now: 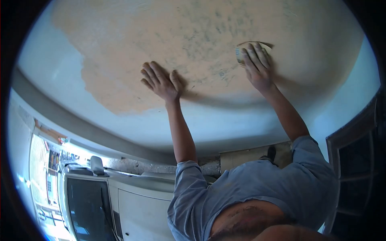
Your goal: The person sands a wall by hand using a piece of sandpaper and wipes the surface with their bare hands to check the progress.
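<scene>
A large white curved panel fills the upper view, with a broad tan, filler-like patch marked by dark smudges. My left hand rests on the lower part of this patch, its fingers stretched out and dusty, holding nothing. Farther right, my right hand presses a piece of sandpaper against the patch. Its fingers lie over the sheet, whose printed pale backing shows at the left and whose dark curled edge rises above the fingertips.
A white vehicle with a dark window stands at the lower left, beside a bright opening. A dark framed door or window is at the right. Below the panel, a shoe shows on the floor.
</scene>
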Demonstrator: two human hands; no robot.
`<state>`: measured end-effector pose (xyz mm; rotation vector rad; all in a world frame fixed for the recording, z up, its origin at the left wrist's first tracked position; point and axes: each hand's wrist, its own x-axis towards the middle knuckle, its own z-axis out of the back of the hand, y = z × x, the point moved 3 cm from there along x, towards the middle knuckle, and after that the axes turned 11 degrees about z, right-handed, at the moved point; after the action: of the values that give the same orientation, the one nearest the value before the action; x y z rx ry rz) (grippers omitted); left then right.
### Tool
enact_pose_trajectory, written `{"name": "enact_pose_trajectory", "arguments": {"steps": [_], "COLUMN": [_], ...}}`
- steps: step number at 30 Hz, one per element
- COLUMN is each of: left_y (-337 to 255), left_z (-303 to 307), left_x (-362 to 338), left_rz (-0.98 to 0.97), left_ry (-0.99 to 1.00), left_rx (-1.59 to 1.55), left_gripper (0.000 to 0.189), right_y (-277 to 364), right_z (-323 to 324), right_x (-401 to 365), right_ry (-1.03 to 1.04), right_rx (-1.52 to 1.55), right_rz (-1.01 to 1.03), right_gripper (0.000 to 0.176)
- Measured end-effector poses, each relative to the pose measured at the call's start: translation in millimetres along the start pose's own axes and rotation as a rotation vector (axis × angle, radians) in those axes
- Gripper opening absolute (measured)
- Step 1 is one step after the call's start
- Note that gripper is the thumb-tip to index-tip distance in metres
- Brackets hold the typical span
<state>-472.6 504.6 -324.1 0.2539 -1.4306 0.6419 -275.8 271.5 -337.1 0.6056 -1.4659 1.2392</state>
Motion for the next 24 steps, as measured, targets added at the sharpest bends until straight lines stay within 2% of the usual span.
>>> {"name": "enact_pose_trajectory", "arguments": {"steps": [3, 5, 8, 10, 11, 12, 13, 14, 15, 16, 18, 20, 21, 23, 24], "left_y": [2.0, 2.5, 5.2, 5.8, 5.0, 4.9, 5.9, 6.4, 5.7, 6.1, 7.5, 1.5, 2.6, 8.3, 8.2], "left_z": [-0.2, -0.2, -0.9, -3.1, -2.2, 0.0, 0.1, -0.4, -0.6, -2.0, -3.7, 0.2, -1.7, -1.4, -4.4], "left_x": [-1.4, 0.0, -0.9, 1.4, 1.4, -0.1, -0.5, -1.0, -3.5, -4.5, -3.9, -0.1, 2.4, -1.7, -0.4], "left_rz": [0.004, 0.003, 0.0, -0.024, -0.007, 0.017, 0.038, 0.034, 0.033, 0.062, -0.002, 0.02, 0.013, -0.001, 0.002], "left_ry": [-0.013, -0.033, -0.023, -0.058, -0.047, -0.036, -0.047, -0.055, -0.061, -0.075, -0.111, -0.077, -0.093, -0.091, -0.085], "left_rx": [-0.01, 0.01, 0.019, -0.001, 0.004, 0.01, -0.001, 0.005, 0.009, -0.007, 0.018, 0.006, -0.001, 0.0, -0.01], "left_gripper": [0.069, 0.069, 0.068, 0.067, 0.067, 0.066, 0.066, 0.065, 0.064, 0.064, 0.062, 0.061, 0.061, 0.059, 0.059], "right_y": [-4.4, -29.8, -58.7, -53.5, -44.2, -24.8, -3.5, 14.4, 30.8, 29.3, 28.3, -2.2, -18.5, -49.0, -57.7], "right_z": [-2.2, -2.0, 14.4, 0.4, -9.2, -10.0, -11.1, -26.0, -23.0, -18.1, -19.7, -9.2, -3.9, -4.3, -13.3], "right_x": [32.8, 82.8, 164.2, 139.9, 117.4, 86.9, 43.3, -20.5, -74.1, -73.7, -74.9, 21.5, 69.9, 141.7, 143.4], "right_ry": [-0.006, -0.102, -0.08, -0.07, -0.055, -0.022, 0.006, 0.082, 0.071, 0.082, 0.085, -0.034, -0.013, 0.144, 0.153], "right_rx": [-0.018, 0.032, 0.159, 0.17, 0.2, 0.118, 0.031, 0.105, 0.194, 0.182, 0.197, 0.08, -0.026, 0.102, 0.094], "right_rz": [0.053, 0.088, 0.037, -0.018, -0.068, 0.03, 0.133, 0.14, 0.118, 0.15, 0.089, 0.133, 0.147, -0.078, -0.079], "right_gripper": [0.038, 0.039, 0.04, 0.035, 0.038, 0.037, 0.036, 0.032, 0.028, 0.028, 0.028, 0.027, 0.027, 0.02, 0.02]}}
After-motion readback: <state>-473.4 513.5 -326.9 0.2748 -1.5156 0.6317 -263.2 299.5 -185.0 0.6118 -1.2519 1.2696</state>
